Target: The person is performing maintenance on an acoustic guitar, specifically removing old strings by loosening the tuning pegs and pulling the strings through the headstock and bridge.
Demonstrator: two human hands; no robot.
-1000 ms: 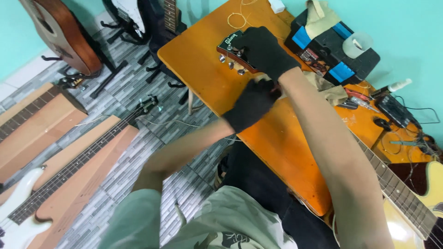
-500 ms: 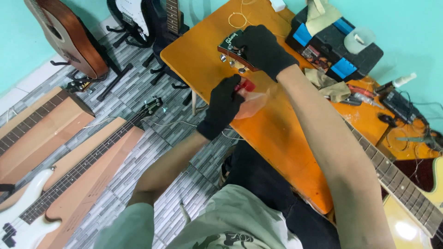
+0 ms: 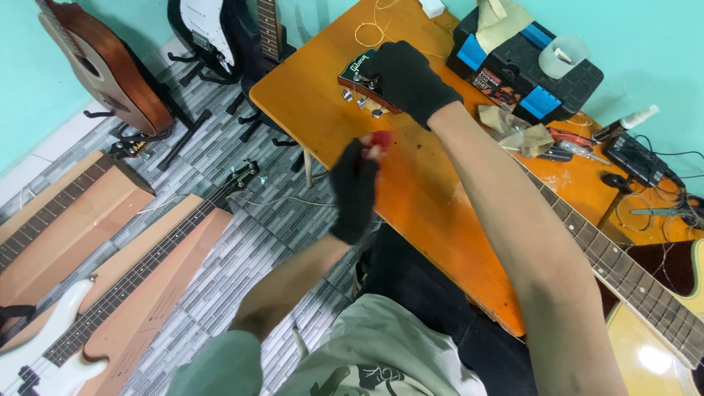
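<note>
- The right hand (image 3: 407, 77), in a black glove, is closed around the dark guitar headstock (image 3: 364, 82), which rests over the orange wooden desk (image 3: 308, 103) toward 12 o'clock in the view; the guitar's neck runs down to 4 o'clock under the forearm.
- The left hand (image 3: 354, 187), also in a black fingerless glove, hangs just off the desk's near edge at about 6 o'clock from the headstock, fingertips pinched on a small red tool (image 3: 380, 139); what kind of tool it is I cannot tell.
- A thin loose wire string (image 3: 370, 29) curls on the desk beyond the headstock, at 12 o'clock.
- Risk: the chrome tuning pegs (image 3: 363, 99) jut past the right hand's grip, so a slip of the red tool could scratch the headstock face.
- Risk: the loose string lies near the glove; a snag could whip it.
- A black-and-blue plastic toolbox (image 3: 528, 70) sits at 2 o'clock, well apart.
</note>
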